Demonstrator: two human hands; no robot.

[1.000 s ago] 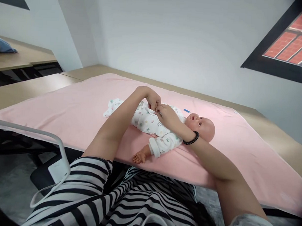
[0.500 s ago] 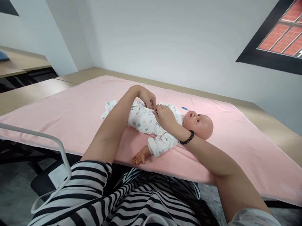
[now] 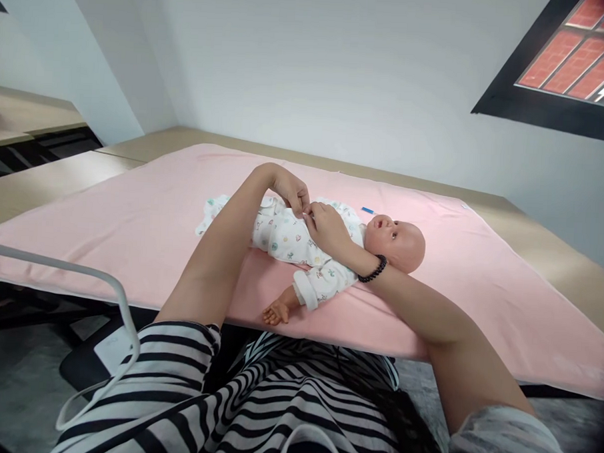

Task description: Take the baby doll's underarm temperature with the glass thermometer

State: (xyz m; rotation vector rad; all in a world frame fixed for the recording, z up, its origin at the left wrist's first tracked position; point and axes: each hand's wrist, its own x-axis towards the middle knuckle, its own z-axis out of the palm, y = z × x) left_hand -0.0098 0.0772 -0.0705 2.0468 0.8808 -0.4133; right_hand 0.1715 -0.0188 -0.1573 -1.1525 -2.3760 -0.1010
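A baby doll (image 3: 396,245) lies on its back, head to the right, in a white printed baby shirt (image 3: 284,239). Above the shirt's front, my left hand (image 3: 291,189) bends down with its fingers pinched together. My right hand (image 3: 326,227) rests over the doll's chest, its thumb and forefinger closed almost against the left fingertips. A tiny white bit of the shirt shows between the two pinches; whether it is a tie or an edge is too small to tell. The doll's near arm, in a cuffed sleeve (image 3: 306,290), points toward me.
A pink sheet (image 3: 146,226) covers most of the wooden table (image 3: 532,230). Behind the doll's head lies a small blue-ended item (image 3: 367,210). A pale curved tube (image 3: 123,305) crosses the near left side. The wall stands behind the table.
My left fingertips have shifted slightly, staying close to the right ones at the shirt front. The whole view has moved a little; the doll lies as before.
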